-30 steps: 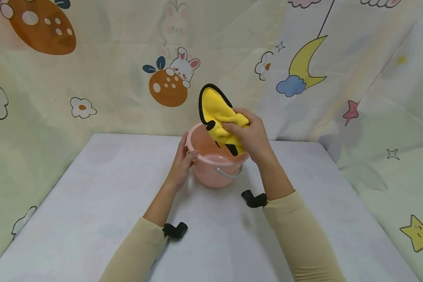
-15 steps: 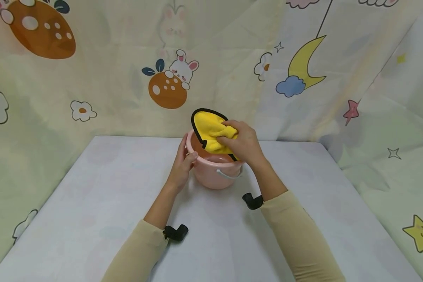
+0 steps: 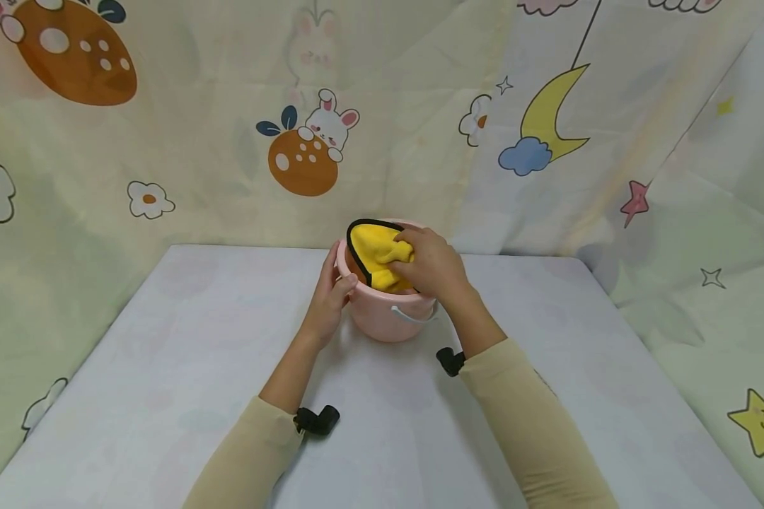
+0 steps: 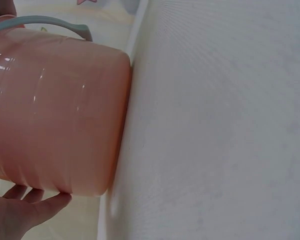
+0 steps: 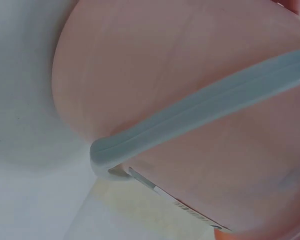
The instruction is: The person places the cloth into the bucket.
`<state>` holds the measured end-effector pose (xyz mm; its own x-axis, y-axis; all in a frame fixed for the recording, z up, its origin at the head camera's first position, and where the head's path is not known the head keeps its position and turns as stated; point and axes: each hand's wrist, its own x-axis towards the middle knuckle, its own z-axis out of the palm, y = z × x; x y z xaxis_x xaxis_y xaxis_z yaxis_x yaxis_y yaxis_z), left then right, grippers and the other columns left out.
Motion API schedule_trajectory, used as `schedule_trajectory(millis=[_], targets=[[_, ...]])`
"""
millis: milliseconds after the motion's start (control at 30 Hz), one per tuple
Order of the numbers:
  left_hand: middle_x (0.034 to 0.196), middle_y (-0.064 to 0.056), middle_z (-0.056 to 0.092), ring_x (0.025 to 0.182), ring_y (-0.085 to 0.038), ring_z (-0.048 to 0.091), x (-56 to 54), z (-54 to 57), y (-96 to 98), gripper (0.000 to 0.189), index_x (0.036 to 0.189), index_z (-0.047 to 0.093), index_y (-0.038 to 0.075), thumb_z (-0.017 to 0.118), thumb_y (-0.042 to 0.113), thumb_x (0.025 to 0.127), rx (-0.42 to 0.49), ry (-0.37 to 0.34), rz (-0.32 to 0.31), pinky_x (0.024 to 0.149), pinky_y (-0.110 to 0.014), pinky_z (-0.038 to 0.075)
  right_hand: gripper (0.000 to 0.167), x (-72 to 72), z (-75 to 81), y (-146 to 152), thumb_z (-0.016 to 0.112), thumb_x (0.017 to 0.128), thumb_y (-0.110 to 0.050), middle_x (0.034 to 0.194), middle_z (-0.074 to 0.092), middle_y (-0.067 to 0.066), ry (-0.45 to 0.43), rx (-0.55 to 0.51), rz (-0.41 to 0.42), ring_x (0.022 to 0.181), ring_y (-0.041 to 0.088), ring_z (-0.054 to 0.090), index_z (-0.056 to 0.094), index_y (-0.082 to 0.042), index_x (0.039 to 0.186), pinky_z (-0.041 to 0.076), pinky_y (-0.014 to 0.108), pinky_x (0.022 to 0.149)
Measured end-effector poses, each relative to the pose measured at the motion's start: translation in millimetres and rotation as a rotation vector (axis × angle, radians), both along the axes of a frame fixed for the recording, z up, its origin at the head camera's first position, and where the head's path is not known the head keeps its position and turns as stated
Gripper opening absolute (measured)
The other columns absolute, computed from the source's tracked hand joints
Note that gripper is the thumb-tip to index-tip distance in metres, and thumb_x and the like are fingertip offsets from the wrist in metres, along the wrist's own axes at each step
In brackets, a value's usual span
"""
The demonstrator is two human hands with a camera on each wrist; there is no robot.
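Note:
A pink bucket [image 3: 388, 318] stands upright on the table, its pale grey handle [image 5: 200, 110] hanging down against the side. My left hand [image 3: 325, 304] holds the bucket's left side near the rim, thumb towards the front; its fingers [image 4: 50, 207] touch the wall in the left wrist view. At the bucket's mouth, my right hand [image 3: 436, 265] grips a bunched yellow cloth [image 3: 378, 254] with black edging. Much of the cloth is down inside the bucket, and its lower part is hidden by the front wall. The right fingertips are sunk in its folds.
The white table [image 3: 184, 367] runs out to both sides of the bucket. Behind it hangs a printed curtain [image 3: 216, 127] with cartoon rabbits and flowers. A black wrist camera [image 3: 318, 420] sits on the left forearm, another black camera [image 3: 450, 361] on the right.
My right hand has lowered the yellow cloth from above the rim into the bucket, shifting slightly left. The left hand and the bucket have stayed in place.

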<state>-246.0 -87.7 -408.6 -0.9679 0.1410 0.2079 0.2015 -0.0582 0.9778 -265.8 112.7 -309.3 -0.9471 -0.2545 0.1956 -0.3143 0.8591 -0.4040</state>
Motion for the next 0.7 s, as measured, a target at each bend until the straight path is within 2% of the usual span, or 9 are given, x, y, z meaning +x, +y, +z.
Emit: schedule_trajectory(millis=[133, 333, 567, 700], targets=[[0.164, -0.001, 0.03, 0.141, -0.028, 0.042, -0.3, -0.9, 0.2, 0.076, 0.166, 0.012, 0.033, 0.051, 0.034, 0.101, -0.002, 0.001, 0.005, 0.114, -0.059, 0.038, 0.046, -2.2, -0.2, -2.0, 0.075, 0.09, -0.033, 0.131, 0.066, 0.005, -0.013, 0.044, 0.013, 0.112, 0.027, 0.062, 0.066, -0.014, 0.131, 0.053, 0.048, 0.094], [0.166, 0.001, 0.027, 0.143, -0.027, 0.04, -1.0, 0.3, 0.1, 0.076, 0.165, 0.012, 0.036, 0.051, 0.033, 0.1, 0.007, -0.005, 0.004, 0.115, -0.058, 0.038, 0.047, -5.6, -0.5, -4.5, 0.075, 0.091, -0.034, 0.128, 0.07, 0.003, -0.031, 0.101, 0.044, 0.119, 0.026, 0.062, 0.066, -0.01, 0.13, 0.048, 0.046, 0.105], [0.168, 0.004, 0.024, 0.146, -0.026, 0.038, -0.2, 1.6, 0.5, 0.074, 0.165, 0.014, 0.038, 0.05, 0.033, 0.1, -0.001, -0.011, 0.001, 0.116, -0.058, 0.036, 0.045, -7.1, -1.0, -6.1, 0.077, 0.087, -0.033, 0.123, 0.072, 0.003, -0.021, 0.121, 0.066, 0.116, 0.025, 0.061, 0.07, -0.01, 0.124, 0.046, 0.043, 0.107], [0.168, 0.002, 0.025, 0.146, -0.027, 0.039, 0.9, 2.0, 0.9, 0.075, 0.164, 0.013, 0.039, 0.05, 0.034, 0.1, 0.001, -0.014, 0.001, 0.116, -0.059, 0.036, 0.047, -5.5, -1.3, -5.0, 0.077, 0.087, -0.031, 0.123, 0.071, 0.002, -0.033, 0.096, 0.071, 0.115, 0.024, 0.06, 0.067, -0.015, 0.131, 0.047, 0.043, 0.106]])
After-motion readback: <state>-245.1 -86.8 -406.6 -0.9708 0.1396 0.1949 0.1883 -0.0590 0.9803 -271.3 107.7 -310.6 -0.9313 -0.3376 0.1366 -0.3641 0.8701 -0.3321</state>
